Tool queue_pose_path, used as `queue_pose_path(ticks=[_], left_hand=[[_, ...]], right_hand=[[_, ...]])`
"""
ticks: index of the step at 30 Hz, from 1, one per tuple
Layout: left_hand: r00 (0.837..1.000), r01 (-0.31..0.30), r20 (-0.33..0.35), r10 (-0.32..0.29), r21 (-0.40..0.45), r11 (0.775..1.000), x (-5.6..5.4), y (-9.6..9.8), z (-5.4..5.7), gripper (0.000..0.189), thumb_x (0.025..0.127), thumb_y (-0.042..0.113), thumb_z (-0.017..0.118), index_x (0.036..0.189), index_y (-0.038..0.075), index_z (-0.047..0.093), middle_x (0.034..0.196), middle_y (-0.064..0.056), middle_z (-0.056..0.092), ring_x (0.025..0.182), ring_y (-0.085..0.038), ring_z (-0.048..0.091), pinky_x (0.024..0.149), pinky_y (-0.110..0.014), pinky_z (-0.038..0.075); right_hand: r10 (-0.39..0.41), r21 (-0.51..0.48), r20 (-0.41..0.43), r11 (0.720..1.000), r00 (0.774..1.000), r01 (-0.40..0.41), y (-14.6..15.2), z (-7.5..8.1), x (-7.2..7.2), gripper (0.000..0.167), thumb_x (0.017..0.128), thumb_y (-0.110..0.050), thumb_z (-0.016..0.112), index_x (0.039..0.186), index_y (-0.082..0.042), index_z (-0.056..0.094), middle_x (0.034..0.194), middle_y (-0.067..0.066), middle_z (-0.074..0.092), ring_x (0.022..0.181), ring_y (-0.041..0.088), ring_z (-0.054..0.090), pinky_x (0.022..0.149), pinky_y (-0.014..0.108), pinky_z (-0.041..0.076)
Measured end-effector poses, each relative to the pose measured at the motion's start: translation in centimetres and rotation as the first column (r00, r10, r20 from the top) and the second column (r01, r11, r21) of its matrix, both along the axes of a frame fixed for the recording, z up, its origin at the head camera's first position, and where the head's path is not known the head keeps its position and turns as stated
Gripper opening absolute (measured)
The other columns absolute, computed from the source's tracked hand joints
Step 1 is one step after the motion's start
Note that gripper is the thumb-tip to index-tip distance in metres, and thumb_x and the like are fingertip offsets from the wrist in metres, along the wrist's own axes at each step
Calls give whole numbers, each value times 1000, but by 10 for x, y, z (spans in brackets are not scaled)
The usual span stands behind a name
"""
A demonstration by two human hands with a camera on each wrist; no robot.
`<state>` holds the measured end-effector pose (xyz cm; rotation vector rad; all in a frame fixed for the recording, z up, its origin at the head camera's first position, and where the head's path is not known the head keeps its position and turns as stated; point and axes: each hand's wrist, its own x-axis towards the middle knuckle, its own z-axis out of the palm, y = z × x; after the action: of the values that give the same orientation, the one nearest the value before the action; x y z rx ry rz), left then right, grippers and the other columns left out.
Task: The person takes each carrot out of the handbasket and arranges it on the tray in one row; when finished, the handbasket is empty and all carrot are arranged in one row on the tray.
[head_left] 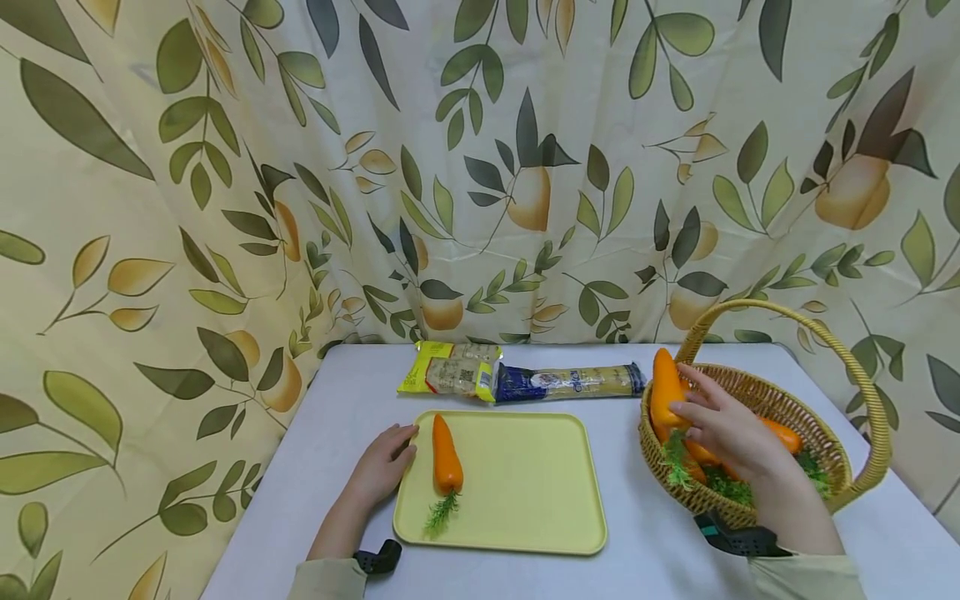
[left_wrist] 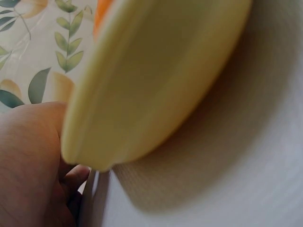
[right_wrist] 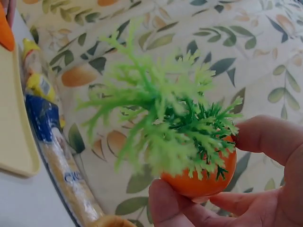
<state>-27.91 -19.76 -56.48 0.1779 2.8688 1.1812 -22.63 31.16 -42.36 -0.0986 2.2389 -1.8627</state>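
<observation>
My right hand (head_left: 723, 425) grips an orange carrot (head_left: 664, 392) with a leafy green top, upright over the left side of a wicker basket (head_left: 832, 425). In the right wrist view its thumb and fingers close round the thick end of this carrot (right_wrist: 203, 182), below the green fronds (right_wrist: 161, 104). At the left edge of a pale yellow tray (head_left: 525, 483), my left hand (head_left: 384, 467) holds the rim with its fingertips. Another carrot (head_left: 447, 458) lies on the tray's left part, leaves toward me. The left wrist view shows the tray's side (left_wrist: 137, 85) close up.
More carrots (head_left: 780, 433) and green leaves lie inside the basket, whose tall handle (head_left: 862, 367) arches over it. Behind the tray are a yellow packet (head_left: 453, 371) and a long blue-and-clear packet (head_left: 570, 382). A leaf-patterned curtain (head_left: 480, 250) hangs at the table's back and left.
</observation>
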Motion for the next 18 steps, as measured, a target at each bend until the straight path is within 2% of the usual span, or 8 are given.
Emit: queue_pose_path(ticks=[2,3,9,13,18], left_hand=[[1000,1,3,-1,0,1000,0,0,0,44,100,30,54,143,22,54,151,-5,48,147,-32,34,119,-57,26],[1000,2,3,-2,1,1000,0,0,0,44,100,30,54,143,22,54,151,-6,48,147,-32,34,119,-58,26],[1000,4,3,-4,1,1000,0,0,1,44,100,29,54,143,21,54,151,-6,49,147,-33,34,119,-58,26],[1000,-3,8,3,-2,1000,0,0,1,44,100,30,55,143,22,54,151,-6,49,147,-32,34,119,-57,27],[1000,5,-1,-5,-5,1000,0,0,0,43,100,30,55,142,21,55,150,-6,50,146,-33,35,118,-58,28]], right_hand=[[18,17,-4,1000,1000,-18,-7,0,-1,83,102,-26,52,159,-19,-8,157,31,9,104,3,56,85,20,50],[26,20,-7,999,1000,-26,-11,-1,-2,83,102,-26,52,159,-19,-8,157,32,10,105,3,56,85,21,50],[64,-1,-6,998,998,-64,-36,-5,-6,84,100,-23,56,160,-19,-3,153,29,22,109,12,56,90,22,50],[79,0,9,997,997,-79,-57,-11,-12,86,97,-22,61,160,-22,2,149,27,29,107,18,56,88,23,48],[100,-16,57,995,993,-100,-87,-19,-18,88,94,-22,65,160,-25,7,148,26,33,108,22,60,93,30,50]])
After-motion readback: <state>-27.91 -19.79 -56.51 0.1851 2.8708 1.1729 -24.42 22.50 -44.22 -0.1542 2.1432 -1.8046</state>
